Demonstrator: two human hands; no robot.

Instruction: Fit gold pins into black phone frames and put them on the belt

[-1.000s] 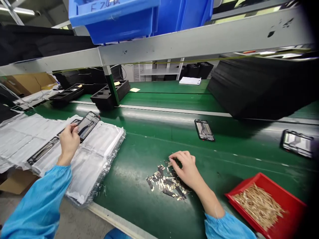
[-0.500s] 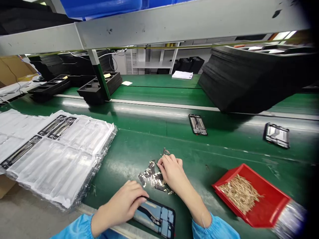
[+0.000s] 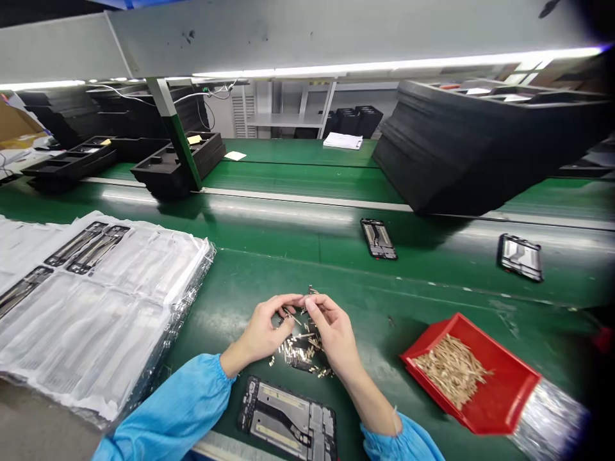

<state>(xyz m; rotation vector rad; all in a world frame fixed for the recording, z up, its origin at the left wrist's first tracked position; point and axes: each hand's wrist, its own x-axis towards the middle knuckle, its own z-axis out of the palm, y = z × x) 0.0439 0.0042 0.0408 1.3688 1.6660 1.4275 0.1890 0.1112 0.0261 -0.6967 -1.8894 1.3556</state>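
Over a pile of small dark and gold metallic pieces, my two hands meet at the fingertips. My left hand is curved inward, its index fingertip against the right hand's and its thumb lower down. My right hand pinches with thumb and index finger. Whatever lies between the fingertips is too small and hidden to make out. A phone frame with a dark ribbon strip across its grey inside lies flat at the near edge, below both hands and touched by neither.
A red scoop-shaped bin with thin tan pieces stands on the right. White packing trays with several phone frames lie on the left. Two more phone parts rest farther back. Black trays are stacked behind, beneath a grey beam.
My left hand has let go of the phone frame and moved up to the right hand. The right hand has lifted slightly from the pile. The view has shifted a little.
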